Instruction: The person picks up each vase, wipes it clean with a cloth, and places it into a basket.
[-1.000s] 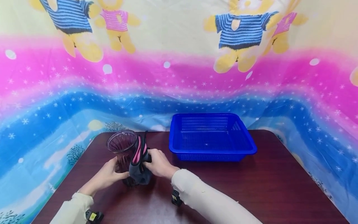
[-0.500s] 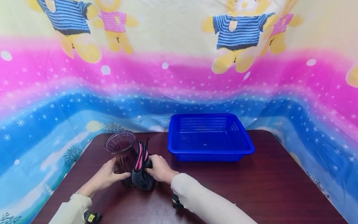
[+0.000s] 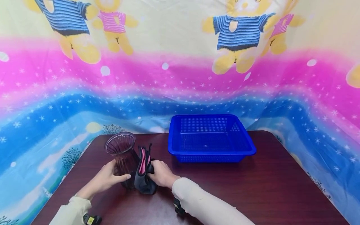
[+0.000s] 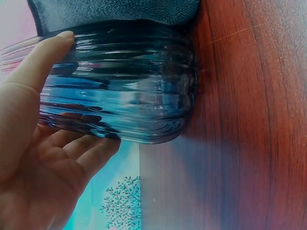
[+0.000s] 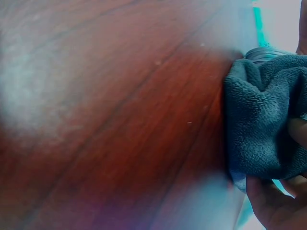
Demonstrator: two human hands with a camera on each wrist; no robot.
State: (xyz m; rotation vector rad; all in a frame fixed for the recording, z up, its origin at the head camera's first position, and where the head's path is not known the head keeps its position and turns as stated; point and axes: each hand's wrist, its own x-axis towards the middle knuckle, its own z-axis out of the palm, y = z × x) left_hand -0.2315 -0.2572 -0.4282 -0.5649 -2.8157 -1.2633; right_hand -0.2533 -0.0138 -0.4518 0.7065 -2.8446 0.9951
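A tall, ribbed, purplish glass vase (image 3: pixel 123 159) with a flared rim stands on the left of the dark red table. My left hand (image 3: pixel 105 178) grips its side, thumb in front and fingers behind, as the left wrist view shows on the glass (image 4: pixel 129 91). Right beside the vase is a folded dark grey fleecy cloth (image 3: pixel 144 182) with a pink inner side and black edging. My right hand (image 3: pixel 163 173) pinches it from the right. In the right wrist view, the lower part of the cloth (image 5: pixel 261 120) bunches close over the tabletop, hiding most of the vase.
A blue plastic basket (image 3: pixel 212 153) with perforated walls stands at the back of the wooden table (image 3: pixel 239 187), right of my hands. Behind the table hangs a colourful curtain (image 3: pixel 180 81) printed with bears.
The cloth and my right hand have moved down and slightly right, so the cloth sits lower beside the vase. My left hand keeps its grip on the vase.
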